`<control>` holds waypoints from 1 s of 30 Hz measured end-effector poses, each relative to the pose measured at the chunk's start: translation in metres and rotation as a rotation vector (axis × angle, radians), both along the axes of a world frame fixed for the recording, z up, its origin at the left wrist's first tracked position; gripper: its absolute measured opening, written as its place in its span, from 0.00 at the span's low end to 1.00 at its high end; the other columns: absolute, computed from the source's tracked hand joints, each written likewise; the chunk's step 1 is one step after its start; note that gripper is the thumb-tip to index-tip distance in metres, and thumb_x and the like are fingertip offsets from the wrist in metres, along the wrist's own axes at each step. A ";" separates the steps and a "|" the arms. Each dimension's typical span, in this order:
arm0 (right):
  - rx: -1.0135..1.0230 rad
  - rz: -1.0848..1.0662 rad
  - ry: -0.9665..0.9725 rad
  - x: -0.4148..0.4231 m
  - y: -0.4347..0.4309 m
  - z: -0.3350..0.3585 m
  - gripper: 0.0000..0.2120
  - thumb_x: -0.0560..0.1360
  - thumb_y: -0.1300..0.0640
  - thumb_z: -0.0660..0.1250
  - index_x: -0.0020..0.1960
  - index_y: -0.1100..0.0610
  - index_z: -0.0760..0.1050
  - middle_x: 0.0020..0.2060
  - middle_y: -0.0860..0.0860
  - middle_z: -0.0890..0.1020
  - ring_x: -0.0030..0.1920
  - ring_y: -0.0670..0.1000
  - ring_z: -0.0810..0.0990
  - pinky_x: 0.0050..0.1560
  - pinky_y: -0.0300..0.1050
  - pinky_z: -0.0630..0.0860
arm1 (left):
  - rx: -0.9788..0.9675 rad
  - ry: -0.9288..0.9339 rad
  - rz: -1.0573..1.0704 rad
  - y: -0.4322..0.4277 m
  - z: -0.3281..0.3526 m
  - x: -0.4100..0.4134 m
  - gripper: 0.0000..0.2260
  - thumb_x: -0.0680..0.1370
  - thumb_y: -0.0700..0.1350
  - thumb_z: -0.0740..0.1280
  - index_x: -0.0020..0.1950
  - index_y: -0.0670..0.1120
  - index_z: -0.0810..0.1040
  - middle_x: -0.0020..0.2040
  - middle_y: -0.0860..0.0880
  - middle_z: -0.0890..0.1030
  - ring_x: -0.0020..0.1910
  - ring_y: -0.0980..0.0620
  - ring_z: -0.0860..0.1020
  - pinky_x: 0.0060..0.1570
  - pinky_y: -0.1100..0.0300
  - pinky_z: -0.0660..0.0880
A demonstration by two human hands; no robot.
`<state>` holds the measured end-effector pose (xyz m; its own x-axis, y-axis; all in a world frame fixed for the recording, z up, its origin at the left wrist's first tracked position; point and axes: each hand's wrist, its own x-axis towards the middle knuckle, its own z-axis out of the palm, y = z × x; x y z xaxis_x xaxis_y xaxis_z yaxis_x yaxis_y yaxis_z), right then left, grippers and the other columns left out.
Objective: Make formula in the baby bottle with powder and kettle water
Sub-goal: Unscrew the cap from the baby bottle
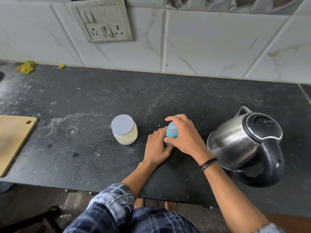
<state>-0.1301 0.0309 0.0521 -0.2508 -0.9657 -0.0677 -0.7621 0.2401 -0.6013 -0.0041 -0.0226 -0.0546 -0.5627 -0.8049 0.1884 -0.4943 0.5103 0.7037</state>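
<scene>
A small baby bottle (172, 130) with a blue-green cap stands upright on the black counter, mid-right. My left hand (157, 148) wraps its lower body from the left. My right hand (184, 135) curls over the cap from the right, fingers closed around it. Most of the bottle is hidden by both hands. A clear powder jar (124, 130) with a pale lilac lid, shut, stands a hand's width to the left of the bottle. The steel kettle (242, 143) with black lid and handle sits to the right, its lid down.
A wooden cutting board (13, 140) lies at the counter's left edge. A yellow cloth (27, 66) and a small sponge (62, 66) lie by the tiled wall. A socket panel (102, 21) hangs on the wall. The counter's front edge (101, 189) runs below my arms.
</scene>
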 end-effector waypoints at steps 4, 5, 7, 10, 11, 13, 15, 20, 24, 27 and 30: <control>-0.011 -0.034 0.007 0.000 -0.001 0.001 0.30 0.75 0.56 0.76 0.73 0.46 0.69 0.65 0.47 0.75 0.63 0.50 0.73 0.58 0.41 0.70 | -0.001 0.006 -0.007 0.000 0.001 0.001 0.24 0.77 0.61 0.60 0.69 0.51 0.72 0.57 0.54 0.77 0.49 0.57 0.71 0.51 0.56 0.67; -0.008 -0.032 0.002 0.001 -0.001 0.001 0.30 0.75 0.58 0.75 0.73 0.46 0.69 0.65 0.47 0.75 0.64 0.50 0.73 0.58 0.41 0.69 | -0.001 0.005 -0.008 0.000 0.002 0.001 0.24 0.77 0.61 0.60 0.69 0.51 0.72 0.56 0.55 0.77 0.48 0.58 0.69 0.50 0.56 0.67; -0.002 -0.027 -0.015 0.001 -0.002 0.002 0.31 0.74 0.61 0.75 0.72 0.46 0.69 0.66 0.46 0.75 0.64 0.50 0.73 0.59 0.41 0.69 | 0.005 0.002 -0.014 -0.001 0.002 0.001 0.24 0.77 0.61 0.60 0.68 0.51 0.73 0.56 0.55 0.77 0.48 0.59 0.68 0.50 0.54 0.68; -0.002 -0.030 -0.063 -0.002 -0.003 0.003 0.31 0.73 0.63 0.74 0.71 0.45 0.70 0.63 0.45 0.77 0.63 0.49 0.75 0.57 0.40 0.70 | 0.014 0.002 -0.028 -0.002 0.002 0.002 0.25 0.78 0.64 0.59 0.70 0.51 0.72 0.58 0.55 0.78 0.50 0.56 0.72 0.52 0.53 0.69; -0.005 -0.034 -0.084 -0.003 -0.003 0.005 0.31 0.72 0.63 0.74 0.70 0.45 0.71 0.62 0.44 0.77 0.62 0.49 0.75 0.57 0.39 0.70 | 0.015 0.002 -0.032 -0.002 0.002 0.002 0.26 0.78 0.65 0.59 0.71 0.52 0.71 0.59 0.55 0.77 0.52 0.55 0.72 0.53 0.53 0.69; -0.015 -0.051 -0.125 -0.007 -0.003 0.009 0.30 0.71 0.64 0.74 0.69 0.45 0.72 0.61 0.44 0.78 0.60 0.47 0.75 0.56 0.39 0.69 | 0.015 0.011 -0.034 -0.001 0.002 0.002 0.28 0.78 0.67 0.60 0.72 0.51 0.71 0.60 0.55 0.77 0.53 0.54 0.73 0.54 0.53 0.69; -0.044 -0.083 -0.174 -0.012 -0.002 0.014 0.30 0.70 0.64 0.74 0.68 0.44 0.73 0.60 0.43 0.78 0.59 0.45 0.76 0.56 0.40 0.71 | 0.020 0.025 -0.034 -0.002 0.002 0.002 0.28 0.78 0.67 0.62 0.71 0.51 0.71 0.60 0.56 0.77 0.55 0.54 0.74 0.54 0.52 0.70; -0.197 -0.296 -0.261 -0.030 -0.004 0.015 0.26 0.69 0.60 0.77 0.64 0.45 0.75 0.59 0.43 0.79 0.57 0.44 0.76 0.58 0.41 0.71 | 0.032 0.030 -0.032 -0.004 0.002 0.002 0.26 0.77 0.66 0.65 0.70 0.53 0.72 0.62 0.57 0.77 0.57 0.52 0.75 0.56 0.49 0.71; -0.150 -0.406 -0.220 -0.044 -0.008 -0.004 0.27 0.70 0.60 0.77 0.66 0.47 0.74 0.60 0.48 0.76 0.57 0.48 0.76 0.56 0.45 0.71 | 0.048 0.037 -0.032 -0.004 0.003 0.003 0.25 0.77 0.65 0.67 0.69 0.53 0.71 0.62 0.57 0.77 0.58 0.53 0.74 0.58 0.49 0.71; -0.087 -0.412 -0.193 -0.049 -0.009 -0.021 0.29 0.71 0.63 0.77 0.68 0.49 0.73 0.62 0.50 0.77 0.58 0.50 0.75 0.54 0.44 0.68 | 0.051 0.047 -0.033 -0.005 0.003 0.003 0.25 0.77 0.64 0.67 0.69 0.53 0.72 0.62 0.57 0.77 0.58 0.53 0.75 0.58 0.49 0.71; -0.032 -0.396 -0.170 -0.050 -0.011 -0.036 0.29 0.71 0.66 0.75 0.68 0.50 0.72 0.64 0.51 0.76 0.61 0.53 0.76 0.54 0.43 0.67 | 0.066 0.052 -0.028 -0.005 0.003 0.003 0.26 0.76 0.64 0.68 0.69 0.53 0.72 0.63 0.58 0.77 0.59 0.54 0.74 0.59 0.49 0.71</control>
<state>-0.1796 0.0197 0.0158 -0.5905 -0.7993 -0.1114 -0.5045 0.4734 -0.7221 -0.0010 -0.0274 -0.0519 -0.5761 -0.8005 0.1651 -0.4420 0.4750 0.7609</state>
